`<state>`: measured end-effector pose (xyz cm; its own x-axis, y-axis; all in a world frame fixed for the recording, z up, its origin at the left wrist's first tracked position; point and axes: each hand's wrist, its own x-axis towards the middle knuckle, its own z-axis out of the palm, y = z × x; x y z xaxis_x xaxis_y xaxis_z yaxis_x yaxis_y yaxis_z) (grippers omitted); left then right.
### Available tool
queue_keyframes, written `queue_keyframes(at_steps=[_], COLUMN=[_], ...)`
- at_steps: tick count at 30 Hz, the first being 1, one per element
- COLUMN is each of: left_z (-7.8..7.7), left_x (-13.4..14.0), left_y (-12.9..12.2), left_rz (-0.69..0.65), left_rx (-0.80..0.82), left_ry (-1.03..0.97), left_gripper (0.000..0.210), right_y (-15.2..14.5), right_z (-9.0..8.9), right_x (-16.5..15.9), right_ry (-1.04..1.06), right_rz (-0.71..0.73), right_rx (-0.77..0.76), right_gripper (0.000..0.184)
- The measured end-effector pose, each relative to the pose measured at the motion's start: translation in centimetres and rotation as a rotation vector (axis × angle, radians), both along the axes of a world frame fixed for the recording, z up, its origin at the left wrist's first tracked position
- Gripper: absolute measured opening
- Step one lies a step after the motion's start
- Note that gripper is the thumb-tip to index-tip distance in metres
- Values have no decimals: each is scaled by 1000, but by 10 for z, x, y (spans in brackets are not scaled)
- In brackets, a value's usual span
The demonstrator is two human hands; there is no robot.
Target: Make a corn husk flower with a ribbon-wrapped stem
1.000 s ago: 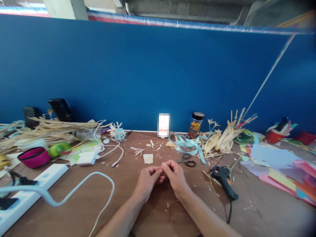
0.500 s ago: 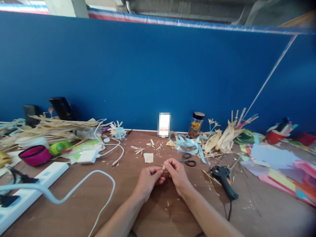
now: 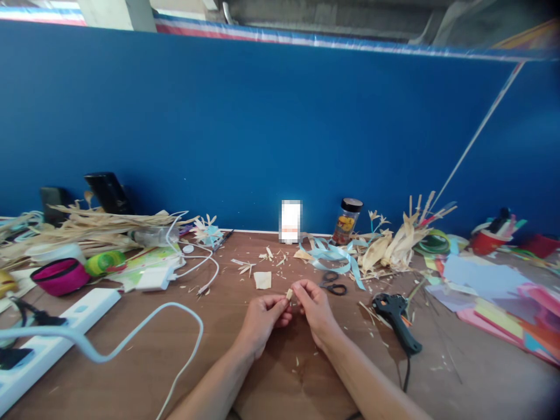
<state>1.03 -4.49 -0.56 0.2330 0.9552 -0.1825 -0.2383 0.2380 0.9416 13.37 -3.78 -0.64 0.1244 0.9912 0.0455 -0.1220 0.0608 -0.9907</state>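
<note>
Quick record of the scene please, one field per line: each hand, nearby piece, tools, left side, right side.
Left hand: pinching a small pale piece at the fingertips
Right hand: fingertips close beside that piece; contact unclear
Nearby piece: pale square, flat on the table beyond the left hand
Tools: scissors beyond the right hand; black glue gun right of it
Left side: white power strip with black plugs
Right side: coloured paper sheets

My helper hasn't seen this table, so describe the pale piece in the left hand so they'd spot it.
Before the blue wall, find the brown table. Near its middle, the left hand pinches the small pale piece, beside the right hand. Unlike the larger pale square lying beyond, it's held.
</note>
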Motion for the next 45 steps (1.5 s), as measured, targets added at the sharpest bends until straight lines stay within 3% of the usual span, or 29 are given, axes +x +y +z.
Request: queue_keyframes(at_steps=[8,15,30,39,45], left_z=[2,9,2,7,7], left_x=[-2,-13,-16,-9,-11], left_y=[1,4,5,1,0], left_rz=[-21,-196,-259,-197,-264], left_rx=[-64,-250,-252,-130,-95], left_ry=[-95,-327,-292,-113,-87], left_gripper=[24,14,17,24,26], right_y=[-1,-7,-6,-4,-6], right_z=[2,16,13,10,12], right_x=[3,10,9,9,7], right_ry=[62,100,170,65,63], right_rz=[157,400,434,351,351], right_rx=[-86,-94,-123,-83,-80], right_gripper=[30,30,27,28,28])
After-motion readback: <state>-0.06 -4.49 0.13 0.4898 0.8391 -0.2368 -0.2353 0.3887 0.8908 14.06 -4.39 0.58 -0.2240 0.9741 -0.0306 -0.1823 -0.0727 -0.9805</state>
